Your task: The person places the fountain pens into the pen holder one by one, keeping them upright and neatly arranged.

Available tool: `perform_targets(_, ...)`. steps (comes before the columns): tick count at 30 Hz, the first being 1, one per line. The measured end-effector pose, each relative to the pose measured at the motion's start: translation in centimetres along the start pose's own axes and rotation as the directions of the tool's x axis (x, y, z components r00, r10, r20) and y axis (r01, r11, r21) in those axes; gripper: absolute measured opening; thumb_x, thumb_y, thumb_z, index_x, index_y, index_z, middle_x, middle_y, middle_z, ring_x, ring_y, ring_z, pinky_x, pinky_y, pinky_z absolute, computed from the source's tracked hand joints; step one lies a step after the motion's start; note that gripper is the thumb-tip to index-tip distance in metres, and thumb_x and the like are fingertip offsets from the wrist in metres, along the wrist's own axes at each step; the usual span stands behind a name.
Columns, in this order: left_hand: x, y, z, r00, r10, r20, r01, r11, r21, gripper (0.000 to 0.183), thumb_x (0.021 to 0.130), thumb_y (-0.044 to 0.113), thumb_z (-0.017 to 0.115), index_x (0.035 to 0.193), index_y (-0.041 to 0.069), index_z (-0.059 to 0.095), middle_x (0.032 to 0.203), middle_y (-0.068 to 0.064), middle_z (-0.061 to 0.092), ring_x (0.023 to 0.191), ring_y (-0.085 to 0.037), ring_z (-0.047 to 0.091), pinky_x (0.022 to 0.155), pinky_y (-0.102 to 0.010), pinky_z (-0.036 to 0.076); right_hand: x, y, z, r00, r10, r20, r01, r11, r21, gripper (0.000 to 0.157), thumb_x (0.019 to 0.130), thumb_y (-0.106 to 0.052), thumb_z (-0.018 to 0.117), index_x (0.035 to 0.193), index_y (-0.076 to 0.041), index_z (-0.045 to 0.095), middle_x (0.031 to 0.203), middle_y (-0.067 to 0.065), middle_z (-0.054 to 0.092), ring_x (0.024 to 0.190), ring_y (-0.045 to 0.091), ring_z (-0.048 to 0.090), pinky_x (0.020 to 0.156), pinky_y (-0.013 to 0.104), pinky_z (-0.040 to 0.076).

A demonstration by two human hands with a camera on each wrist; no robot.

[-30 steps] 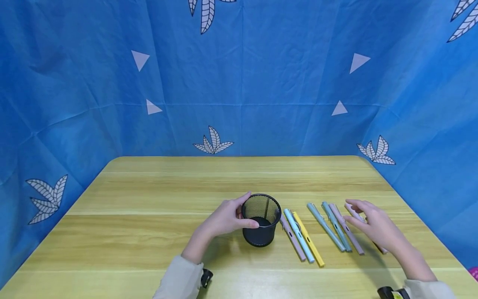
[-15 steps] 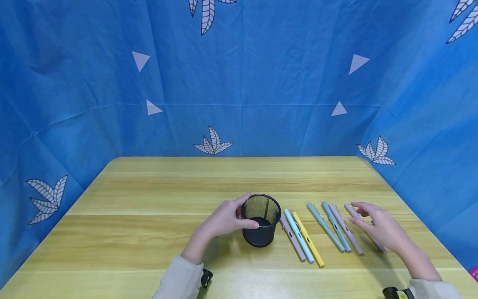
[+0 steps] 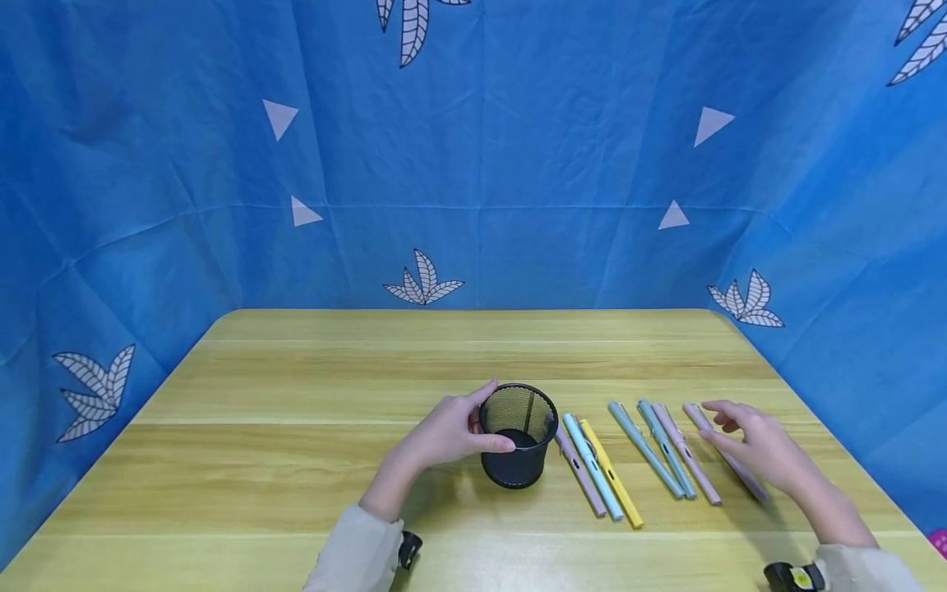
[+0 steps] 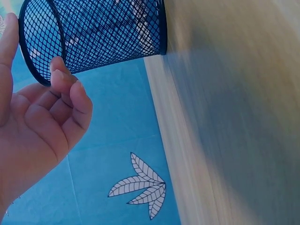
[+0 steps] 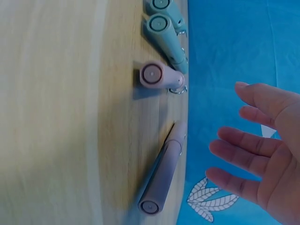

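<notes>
Left hand grips rim of black mesh cup, thumb on near side; cup upright on wooden table. Right hand open, fingers loosely bent, apart from rightmost pen (purple, lying on table). Leftward: two blue-green pens, mauve pen. Beside cup: lilac pen, light-blue pen, yellow pen. Yellow label on right-wrist device (marks too small to read).

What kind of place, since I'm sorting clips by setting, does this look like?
Probably an indoor tabletop staged for filming, though I can't be sure. Patterned blue cloth encloses the back and sides of the wood-grain table, and pens lie beside a black mesh cup.
</notes>
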State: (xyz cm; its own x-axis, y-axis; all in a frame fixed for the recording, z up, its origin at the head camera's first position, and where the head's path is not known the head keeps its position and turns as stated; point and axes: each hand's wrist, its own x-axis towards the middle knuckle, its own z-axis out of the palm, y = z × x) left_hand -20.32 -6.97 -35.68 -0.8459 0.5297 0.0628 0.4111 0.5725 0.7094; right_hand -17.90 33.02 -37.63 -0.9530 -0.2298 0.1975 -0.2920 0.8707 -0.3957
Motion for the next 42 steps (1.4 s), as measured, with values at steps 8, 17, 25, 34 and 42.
perform_targets(8,0.0,0.0,0.0,1.0,-0.001,0.003,0.001,1.0,0.004,0.086,0.074,0.042,0.07,0.141,0.009,0.027,0.062,0.002,0.048,0.057,-0.009,0.044,0.054,-0.023,0.039,0.3,0.7,-0.2,0.999,-0.009,0.038,0.01,1.0,-0.025,0.042,0.083,-0.014,0.064,0.115,0.01,0.051,0.089,0.016,0.06,0.079,0.028,0.056,0.066,0.043,0.046)
perform_targets(17,0.0,0.0,0.0,1.0,0.008,-0.001,-0.008,1.0,-0.001,0.086,0.074,0.043,0.07,0.14,0.008,0.028,0.063,0.002,0.048,0.057,-0.009,0.044,0.054,-0.023,0.039,0.5,1.3,-0.6,0.994,-0.019,0.112,0.022,0.999,-0.032,0.039,0.084,-0.013,0.062,0.114,0.009,0.053,0.077,0.001,0.057,0.067,0.013,0.053,0.056,0.029,0.044)
perform_targets(25,0.1,-0.1,0.0,1.0,-0.009,0.007,0.009,1.0,0.008,0.087,0.074,0.045,0.069,0.141,0.01,0.027,0.064,0.001,0.049,0.059,-0.01,0.045,0.055,-0.024,0.04,0.6,2.5,-0.5,0.98,-0.041,0.193,0.035,0.999,0.033,0.046,0.085,-0.014,0.061,0.12,0.012,0.046,0.069,-0.003,0.053,0.057,0.004,0.045,0.05,0.025,0.04)
perform_targets(34,0.1,0.0,0.0,1.0,-0.01,0.016,0.009,1.0,0.018,0.087,0.074,0.046,0.068,0.141,0.011,0.026,0.064,0.002,0.049,0.059,-0.009,0.045,0.056,-0.024,0.04,0.8,3.8,-0.6,0.953,-0.059,0.299,0.006,0.984,0.178,0.057,0.088,-0.016,0.058,0.128,0.014,0.032,0.063,-0.001,0.047,0.053,0.007,0.039,0.047,0.024,0.036)
perform_targets(42,0.1,0.0,-0.1,1.0,-0.017,0.018,0.017,1.0,0.01,0.087,0.074,0.045,0.069,0.141,0.012,0.026,0.065,0.001,0.049,0.059,-0.01,0.045,0.056,-0.024,0.04,1.6,4.9,-0.4,0.927,-0.094,0.363,-0.026,0.95,0.312,0.061,0.089,-0.017,0.056,0.133,0.011,0.024,0.054,-0.004,0.041,0.046,0.003,0.036,0.04,0.024,0.035)
